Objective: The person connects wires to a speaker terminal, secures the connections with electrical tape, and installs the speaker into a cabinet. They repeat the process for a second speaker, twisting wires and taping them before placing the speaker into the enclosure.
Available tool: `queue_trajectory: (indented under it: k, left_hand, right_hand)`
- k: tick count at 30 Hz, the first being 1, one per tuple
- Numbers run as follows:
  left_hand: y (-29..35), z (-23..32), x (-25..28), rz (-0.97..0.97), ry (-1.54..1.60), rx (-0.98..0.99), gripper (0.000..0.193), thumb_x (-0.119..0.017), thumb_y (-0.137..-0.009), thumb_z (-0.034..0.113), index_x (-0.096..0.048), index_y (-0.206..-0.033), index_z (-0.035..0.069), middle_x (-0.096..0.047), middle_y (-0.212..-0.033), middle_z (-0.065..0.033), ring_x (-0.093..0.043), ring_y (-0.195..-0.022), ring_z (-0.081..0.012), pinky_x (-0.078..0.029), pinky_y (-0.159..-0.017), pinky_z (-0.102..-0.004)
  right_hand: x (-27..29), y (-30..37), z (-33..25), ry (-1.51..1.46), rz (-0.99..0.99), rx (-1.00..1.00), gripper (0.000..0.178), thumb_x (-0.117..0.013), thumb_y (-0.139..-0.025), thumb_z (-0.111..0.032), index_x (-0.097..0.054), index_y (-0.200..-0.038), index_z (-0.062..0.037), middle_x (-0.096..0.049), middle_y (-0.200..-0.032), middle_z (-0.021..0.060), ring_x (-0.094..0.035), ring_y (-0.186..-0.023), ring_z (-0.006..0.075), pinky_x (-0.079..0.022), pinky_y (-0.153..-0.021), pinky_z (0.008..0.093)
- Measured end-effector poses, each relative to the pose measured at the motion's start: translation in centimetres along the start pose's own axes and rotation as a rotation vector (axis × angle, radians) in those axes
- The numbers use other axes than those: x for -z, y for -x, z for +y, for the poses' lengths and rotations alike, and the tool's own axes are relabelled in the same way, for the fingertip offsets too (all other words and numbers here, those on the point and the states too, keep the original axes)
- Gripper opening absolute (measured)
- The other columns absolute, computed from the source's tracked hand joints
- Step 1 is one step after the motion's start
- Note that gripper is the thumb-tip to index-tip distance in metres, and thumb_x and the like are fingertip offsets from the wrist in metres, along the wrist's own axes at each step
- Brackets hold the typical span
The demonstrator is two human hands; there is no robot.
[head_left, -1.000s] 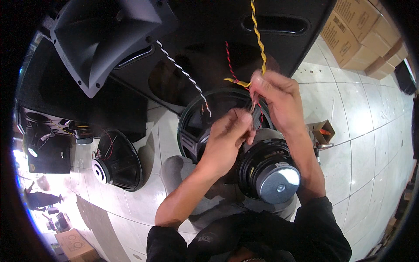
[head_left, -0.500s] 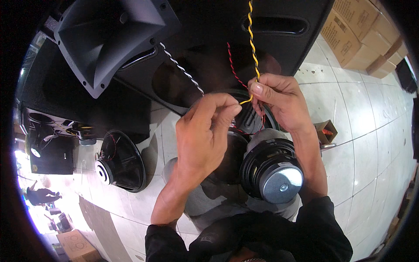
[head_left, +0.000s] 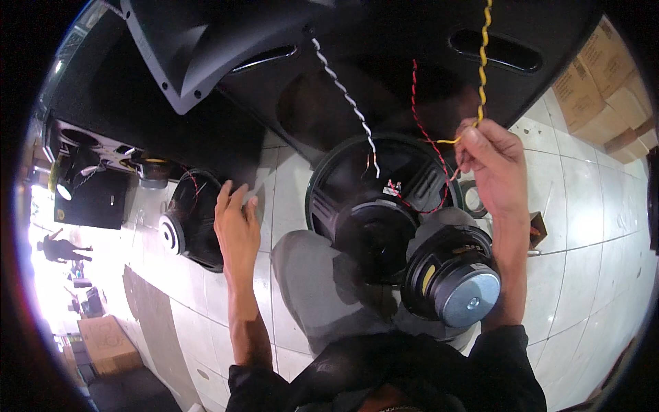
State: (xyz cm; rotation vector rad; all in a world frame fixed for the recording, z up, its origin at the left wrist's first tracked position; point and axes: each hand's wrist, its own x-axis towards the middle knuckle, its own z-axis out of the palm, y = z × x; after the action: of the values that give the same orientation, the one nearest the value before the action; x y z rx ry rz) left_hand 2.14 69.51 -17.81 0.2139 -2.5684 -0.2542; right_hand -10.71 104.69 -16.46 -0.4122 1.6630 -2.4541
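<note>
My right hand (head_left: 493,161) is closed on a yellow twisted wire (head_left: 482,69) that hangs from above. A short yellow end with bare copper strands pokes out to the left of the fingers. A red twisted wire (head_left: 419,103) also runs to these fingers and on to the terminals of a large speaker (head_left: 329,206) lying in front of me. My left hand (head_left: 238,223) is off to the left with its fingers apart, holding nothing, near another speaker cone (head_left: 195,233). A smaller speaker with a silver magnet (head_left: 469,300) rests by my right leg. A white twisted wire (head_left: 347,96) dangles with bare ends.
A big black cabinet (head_left: 405,41) stands ahead, with a black horn (head_left: 178,69) against its left side. More speaker cabinets (head_left: 93,199) are at the left. Stacked cardboard boxes (head_left: 597,89) are at far right. A small open box (head_left: 537,230) sits beyond my right forearm. A person stands in the far left background.
My left hand has let go of the yellow wire end and swung left, its fingers opening. My right hand still grips the yellow wire. The view has shifted, so things sit differently in the picture.
</note>
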Motion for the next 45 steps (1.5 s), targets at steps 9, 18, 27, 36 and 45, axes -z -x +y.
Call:
queue_trajectory:
  k: [9,18,27,36,45]
  left_hand:
    - [-3.6,14.5,1.7,-0.491,1.170,0.310,0.013,-0.067,-0.094,0.008,-0.070,-0.101,-0.002,-0.072,-0.080,-0.0076,-0.067,-0.072,-0.0106,-0.052,-0.067,-0.0234]
    - [-5.2,17.2,1.4,-0.423,0.911,0.034,0.009,-0.068,-0.092,0.007,-0.065,-0.091,-0.002,-0.067,-0.073,-0.0095,-0.064,-0.065,-0.0118,-0.049,-0.062,-0.0278]
    - [-6.0,16.8,2.1,-0.322,0.859,-0.151,0.005,-0.067,-0.088,0.001,-0.065,-0.092,-0.001,-0.068,-0.081,-0.0109,-0.066,-0.068,-0.0176,-0.049,-0.062,-0.0293]
    - [-6.9,16.0,0.7,0.163,0.446,-0.750,0.014,-0.069,-0.080,-0.006,-0.064,-0.092,0.000,-0.067,-0.091,-0.0122,-0.066,-0.077,-0.0259,-0.054,-0.065,-0.0345]
    - [-7.6,15.0,0.5,-0.081,0.985,-0.405,0.023,-0.066,-0.092,0.021,-0.071,-0.096,-0.001,-0.071,-0.089,-0.0133,-0.067,-0.073,-0.0221,-0.054,-0.064,-0.0329]
  right_hand:
    - [-1.1,0.4,-1.0,0.109,-0.181,0.059,0.018,-0.069,-0.095,-0.014,-0.070,-0.096,0.0041,-0.067,-0.088,0.0052,-0.061,-0.079,0.0108,-0.050,-0.072,0.0247]
    - [-2.7,0.8,-2.2,0.505,0.097,0.526,0.037,-0.081,-0.078,-0.007,-0.066,-0.112,-0.0049,-0.065,-0.113,0.0098,-0.065,-0.097,0.0192,-0.050,-0.088,0.0333]
    - [-2.9,0.0,-2.9,0.795,-0.151,0.945,0.022,-0.079,-0.075,0.000,-0.069,-0.095,-0.0050,-0.072,-0.083,0.0067,-0.070,-0.082,0.0231,-0.046,-0.106,0.0478]
    - [-3.3,0.6,-3.7,0.758,-0.120,0.851,0.016,-0.076,-0.080,0.000,-0.069,-0.094,-0.0020,-0.072,-0.081,0.0094,-0.069,-0.076,0.0249,-0.047,-0.103,0.0471]
    - [-3.1,0.6,-3.8,0.702,-0.089,0.931,0.013,-0.073,-0.079,0.003,-0.067,-0.086,-0.0052,-0.072,-0.081,0.0075,-0.070,-0.077,0.0231,-0.048,-0.102,0.0472]
